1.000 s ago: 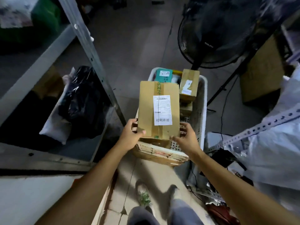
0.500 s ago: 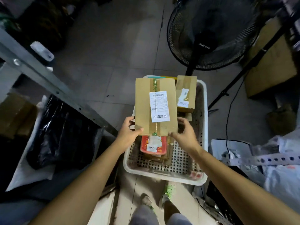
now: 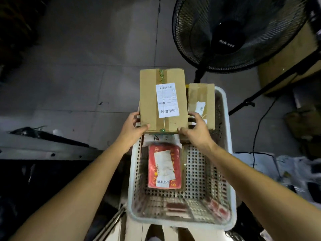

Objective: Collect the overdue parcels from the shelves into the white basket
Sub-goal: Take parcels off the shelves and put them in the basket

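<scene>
I hold a brown cardboard parcel (image 3: 149, 101) with a white label over the far end of the white basket (image 3: 224, 171). My left hand (image 3: 132, 126) grips its near left corner. My right hand (image 3: 195, 129) grips its near right corner. Inside the basket lies a red parcel (image 3: 164, 166) with white labels. A smaller brown box (image 3: 201, 100) stands at the basket's far right, and parts of other parcels are hidden under the held one.
A black standing fan (image 3: 241, 30) rises just beyond the basket, with its stand and a cable (image 3: 257, 129) to the right. A large cardboard box (image 3: 286, 58) sits far right. A metal shelf rail (image 3: 48, 138) and dark bags lie at left. Grey floor tiles stretch ahead.
The view has tilted down and moved closer, so the whole basket now shows beneath my arms. The parcel in both hands has shifted toward the basket's far end.
</scene>
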The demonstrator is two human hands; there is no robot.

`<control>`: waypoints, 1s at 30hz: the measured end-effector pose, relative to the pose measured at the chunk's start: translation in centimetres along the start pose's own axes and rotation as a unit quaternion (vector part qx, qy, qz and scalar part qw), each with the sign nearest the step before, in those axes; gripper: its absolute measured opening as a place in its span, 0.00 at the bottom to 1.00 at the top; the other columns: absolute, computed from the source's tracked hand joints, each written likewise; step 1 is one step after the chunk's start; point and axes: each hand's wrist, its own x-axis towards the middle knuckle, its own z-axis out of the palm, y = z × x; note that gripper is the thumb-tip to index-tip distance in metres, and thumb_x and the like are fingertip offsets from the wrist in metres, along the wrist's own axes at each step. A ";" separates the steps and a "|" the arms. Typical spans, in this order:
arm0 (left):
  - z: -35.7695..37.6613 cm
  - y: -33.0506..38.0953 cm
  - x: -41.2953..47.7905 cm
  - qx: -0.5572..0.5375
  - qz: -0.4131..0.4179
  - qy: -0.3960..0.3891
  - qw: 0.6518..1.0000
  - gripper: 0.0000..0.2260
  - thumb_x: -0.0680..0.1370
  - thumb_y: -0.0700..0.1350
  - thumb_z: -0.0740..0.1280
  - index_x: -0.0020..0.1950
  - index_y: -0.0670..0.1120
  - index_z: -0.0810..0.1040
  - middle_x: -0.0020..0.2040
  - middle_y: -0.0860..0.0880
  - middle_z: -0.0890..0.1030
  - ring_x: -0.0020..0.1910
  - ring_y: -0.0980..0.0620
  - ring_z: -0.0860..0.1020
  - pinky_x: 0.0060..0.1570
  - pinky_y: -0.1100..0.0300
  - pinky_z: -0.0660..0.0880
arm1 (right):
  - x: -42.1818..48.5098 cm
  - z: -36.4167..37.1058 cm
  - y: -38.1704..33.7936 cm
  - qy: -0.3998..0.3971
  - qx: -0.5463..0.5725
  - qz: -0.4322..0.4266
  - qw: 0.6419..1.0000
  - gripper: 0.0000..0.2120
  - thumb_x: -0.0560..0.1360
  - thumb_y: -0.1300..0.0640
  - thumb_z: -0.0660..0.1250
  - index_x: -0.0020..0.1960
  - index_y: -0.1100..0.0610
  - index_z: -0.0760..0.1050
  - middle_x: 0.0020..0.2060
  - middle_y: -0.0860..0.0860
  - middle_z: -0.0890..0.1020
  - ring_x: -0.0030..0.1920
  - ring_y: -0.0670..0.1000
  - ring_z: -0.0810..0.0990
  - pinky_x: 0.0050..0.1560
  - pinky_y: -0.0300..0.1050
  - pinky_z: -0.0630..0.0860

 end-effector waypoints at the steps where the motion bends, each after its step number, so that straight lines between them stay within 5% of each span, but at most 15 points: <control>1: -0.1 0.0 0.8 -0.003 -0.003 -0.003 1.000 0.30 0.75 0.41 0.74 0.73 0.51 0.67 0.66 0.50 0.76 0.63 0.49 0.78 0.64 0.45 0.76 | 0.8 0.3 0.1 0.004 -0.002 0.001 1.000 0.33 0.71 0.66 0.75 0.71 0.52 0.67 0.60 0.50 0.78 0.58 0.52 0.80 0.56 0.54 0.81; 16: 0.0 -1.9 5.6 0.011 -0.009 -0.031 0.999 0.31 0.74 0.41 0.74 0.74 0.51 0.66 0.68 0.45 0.74 0.65 0.46 0.76 0.65 0.44 0.74 | 4.9 1.7 2.1 0.033 -0.038 0.030 0.998 0.34 0.69 0.62 0.77 0.71 0.52 0.67 0.59 0.50 0.79 0.56 0.54 0.81 0.56 0.56 0.81; 22: 0.0 -1.8 5.8 -0.018 -0.020 -0.032 0.999 0.29 0.76 0.37 0.72 0.74 0.49 0.66 0.68 0.45 0.74 0.60 0.48 0.78 0.44 0.63 0.79 | 5.6 2.0 2.0 0.025 -0.059 0.043 0.997 0.34 0.69 0.60 0.77 0.71 0.49 0.67 0.54 0.45 0.75 0.56 0.55 0.80 0.55 0.56 0.81; 30: 0.0 -1.6 5.3 0.006 -0.035 -0.044 0.998 0.33 0.75 0.38 0.74 0.76 0.48 0.64 0.71 0.42 0.72 0.64 0.45 0.76 0.45 0.61 0.80 | 5.0 1.5 1.7 0.014 -0.068 0.069 0.995 0.35 0.70 0.62 0.76 0.72 0.50 0.65 0.49 0.43 0.75 0.55 0.56 0.81 0.56 0.57 0.80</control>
